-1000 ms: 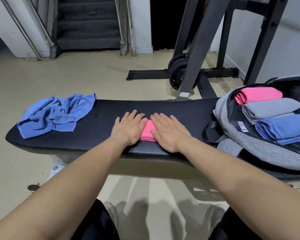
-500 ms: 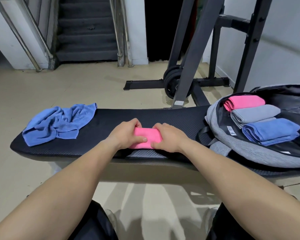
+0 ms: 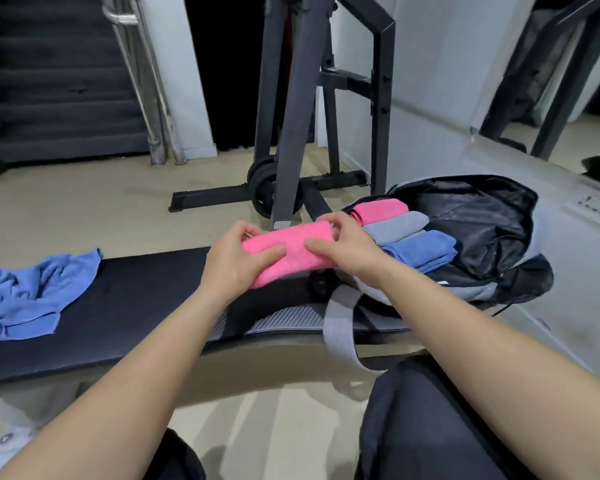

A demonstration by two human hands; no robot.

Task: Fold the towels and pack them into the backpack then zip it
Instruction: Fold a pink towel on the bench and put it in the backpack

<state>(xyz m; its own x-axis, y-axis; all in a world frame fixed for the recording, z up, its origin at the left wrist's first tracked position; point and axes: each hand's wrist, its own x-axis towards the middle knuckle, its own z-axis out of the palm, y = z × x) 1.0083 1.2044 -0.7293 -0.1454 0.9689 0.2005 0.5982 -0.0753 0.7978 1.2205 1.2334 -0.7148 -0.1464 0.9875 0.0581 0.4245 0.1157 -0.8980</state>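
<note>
A folded pink towel (image 3: 291, 245) is lifted above the black bench (image 3: 136, 299), held at both ends. My left hand (image 3: 236, 263) grips its left end and my right hand (image 3: 343, 247) grips its right end, close to the open grey backpack (image 3: 482, 237) lying on the bench's right end. Inside the backpack lie three folded towels side by side: a pink one (image 3: 378, 209), a grey one (image 3: 395, 226) and a blue one (image 3: 423, 249). An unfolded blue towel (image 3: 25, 299) lies crumpled on the bench's left end.
A black weight rack (image 3: 291, 116) with plates (image 3: 264, 188) stands on the floor behind the bench. A grey backpack strap (image 3: 340, 330) hangs over the bench's front edge. Stairs (image 3: 59, 81) rise at the back left. A white wall is close on the right.
Both hands went from pressing the pink towel flat on the bench to gripping it, then lifted it and carried it right toward the backpack. The camera view turned right.
</note>
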